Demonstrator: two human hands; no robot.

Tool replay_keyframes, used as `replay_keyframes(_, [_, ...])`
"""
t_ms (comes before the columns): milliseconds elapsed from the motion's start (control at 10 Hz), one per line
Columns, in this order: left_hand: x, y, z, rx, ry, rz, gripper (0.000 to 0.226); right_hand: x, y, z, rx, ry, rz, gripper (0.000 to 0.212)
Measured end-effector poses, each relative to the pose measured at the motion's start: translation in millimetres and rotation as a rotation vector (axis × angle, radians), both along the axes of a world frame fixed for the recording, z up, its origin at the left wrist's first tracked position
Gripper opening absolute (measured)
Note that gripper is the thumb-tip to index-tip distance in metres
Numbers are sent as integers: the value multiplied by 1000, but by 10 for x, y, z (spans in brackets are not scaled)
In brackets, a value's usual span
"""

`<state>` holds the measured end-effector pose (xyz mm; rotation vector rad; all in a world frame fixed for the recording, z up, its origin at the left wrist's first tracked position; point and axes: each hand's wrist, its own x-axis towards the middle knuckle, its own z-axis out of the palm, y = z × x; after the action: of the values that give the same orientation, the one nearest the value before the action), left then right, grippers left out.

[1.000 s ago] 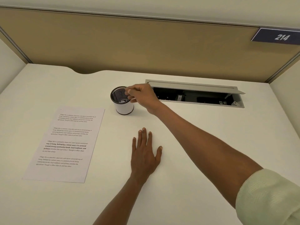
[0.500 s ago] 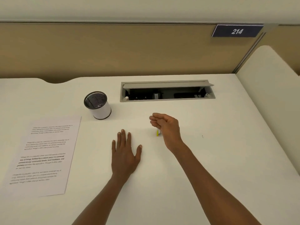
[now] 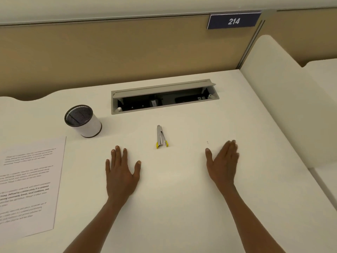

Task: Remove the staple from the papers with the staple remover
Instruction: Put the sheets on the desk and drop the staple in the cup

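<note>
1. The slim silver staple remover with yellow grip tips (image 3: 160, 137) lay on the white worktop (image 3: 182, 198), just in front of the grey cable tray (image 3: 164, 96); we judged it was set there within easy reach of both hands.
2. The white printed papers (image 3: 29, 183) lay flat, well to the left of the cable tray; we could not make out the staple.
3. The white mesh-topped pen cup (image 3: 83, 121) stood upright beside the tray's left end.
4. Our left hand (image 3: 121, 172) rested flat, fingers spread, holding nothing.
5. Our right hand (image 3: 223, 165) was open, fingers straight and blurred, holding nothing, apart from the remover.
</note>
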<state>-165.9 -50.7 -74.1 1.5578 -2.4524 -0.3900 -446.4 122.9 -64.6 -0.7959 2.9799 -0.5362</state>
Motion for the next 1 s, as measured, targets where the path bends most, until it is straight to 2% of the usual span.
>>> replay_keyframes(100, [3, -2, -5, -1, 1, 3, 79, -135, 68, -37, 141, -21, -40, 101])
replay_keyframes(200, [4, -1, -14, -3, 3, 0, 79, -134, -76, -29, 187, -52, 61, 101])
replay_keyframes(300, [4, -1, -16, 3, -2, 0, 80, -151, -275, 9, 150, -148, 277, 91])
replay_keyframes(400, [-3, 2, -2, 4, 4, 4, 80, -390, -331, 79, -30, -293, 291, 81])
replay_keyframes(500, [-5, 11, 12, 6, -3, 5, 80, -799, -251, 99, -23, -239, 109, 91])
replay_keyframes(600, [-1, 6, 9, 6, -6, 0, 79, -1081, -294, 104, 104, -213, 114, 95])
replay_keyframes(700, [-8, 6, 12, 5, -5, 2, 80, -1166, -526, 128, 156, -242, 235, 84])
replay_keyframes(1000, [-6, 4, 15, 6, 4, 5, 79, -1021, -919, 271, 300, -258, 761, 81])
